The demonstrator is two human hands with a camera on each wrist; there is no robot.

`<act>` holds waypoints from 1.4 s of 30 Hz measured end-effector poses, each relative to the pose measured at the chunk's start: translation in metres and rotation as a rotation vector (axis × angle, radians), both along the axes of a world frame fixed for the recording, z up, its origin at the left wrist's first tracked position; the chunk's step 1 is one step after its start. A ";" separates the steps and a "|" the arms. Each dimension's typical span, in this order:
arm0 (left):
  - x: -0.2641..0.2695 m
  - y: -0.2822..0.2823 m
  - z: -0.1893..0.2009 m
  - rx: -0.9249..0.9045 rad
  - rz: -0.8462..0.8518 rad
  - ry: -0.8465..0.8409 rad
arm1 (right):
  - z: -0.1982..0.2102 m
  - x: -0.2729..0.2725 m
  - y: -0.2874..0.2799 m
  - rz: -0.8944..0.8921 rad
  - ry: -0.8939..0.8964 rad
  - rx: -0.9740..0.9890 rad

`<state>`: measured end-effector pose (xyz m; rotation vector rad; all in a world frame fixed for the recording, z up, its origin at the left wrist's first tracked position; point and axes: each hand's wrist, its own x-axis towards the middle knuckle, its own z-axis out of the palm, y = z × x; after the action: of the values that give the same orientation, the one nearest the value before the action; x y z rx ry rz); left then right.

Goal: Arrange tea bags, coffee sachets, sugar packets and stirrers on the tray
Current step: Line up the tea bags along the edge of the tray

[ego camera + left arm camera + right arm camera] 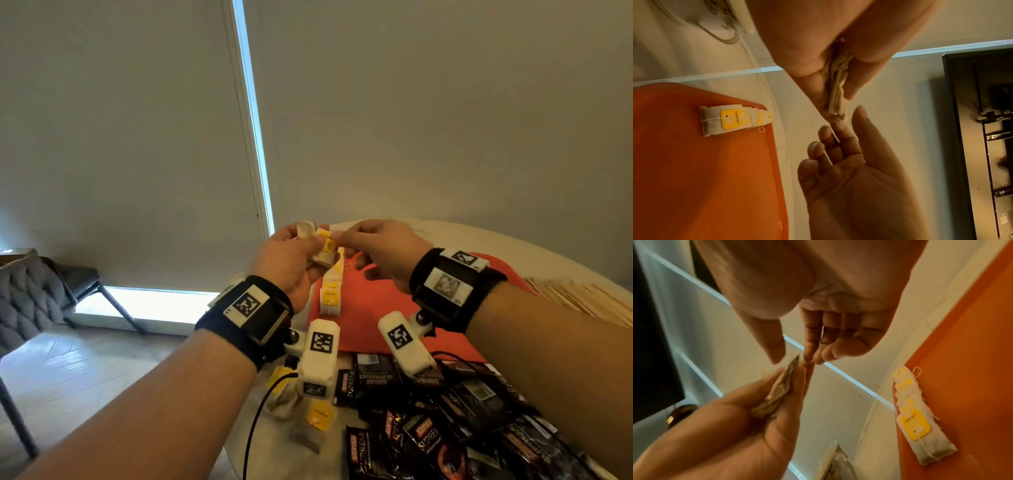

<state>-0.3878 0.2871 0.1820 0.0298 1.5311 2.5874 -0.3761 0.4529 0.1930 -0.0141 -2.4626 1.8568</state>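
My left hand [317,241] is raised above the orange tray [370,308] and grips a bundle of tea bags [323,253] with yellow tags; the same bundle [835,84] shows edge-on between thumb and fingers. My right hand [340,236] meets it from the right, thumb and forefinger pinching the tip of one tea bag [795,360], a white string lying across its fingers [827,155]. A row of overlapping tea bags [330,291] lies along the tray's left edge. Black coffee sachets [428,428] are heaped in front of the tray. Wooden stirrers [582,298] lie to the right.
Loose tea bags [317,414] lie at the table's left front by a black cable. The white round table [445,233] ends close to the tray's left side. A grey padded chair [30,294] stands on the floor at left.
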 end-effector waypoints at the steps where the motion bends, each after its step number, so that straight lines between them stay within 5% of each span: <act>1: 0.001 0.002 0.000 -0.005 -0.006 0.013 | 0.000 0.003 0.000 0.004 0.029 0.056; 4: 0.005 0.007 0.001 0.003 -0.032 0.006 | 0.001 0.008 -0.001 0.003 0.126 0.073; 9: 0.005 0.005 0.004 0.097 0.034 -0.135 | 0.016 0.010 0.002 -0.051 0.320 -0.179; 13: 0.006 -0.004 0.009 -0.012 0.063 -0.166 | 0.023 0.013 0.005 -0.037 0.402 -0.145; 25: 0.013 -0.017 0.019 -0.255 -0.051 0.055 | 0.035 0.013 0.000 0.036 0.282 0.012; 36: 0.009 -0.025 0.015 0.016 -0.063 -0.059 | 0.042 0.010 -0.009 0.077 0.152 0.011; 42: 0.010 -0.031 0.016 -0.123 -0.042 0.018 | 0.040 0.008 -0.016 0.076 0.118 -0.017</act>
<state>-0.3780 0.2563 0.1982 0.0717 1.6745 2.4623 -0.3685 0.4367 0.2334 0.1847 -2.3999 1.8499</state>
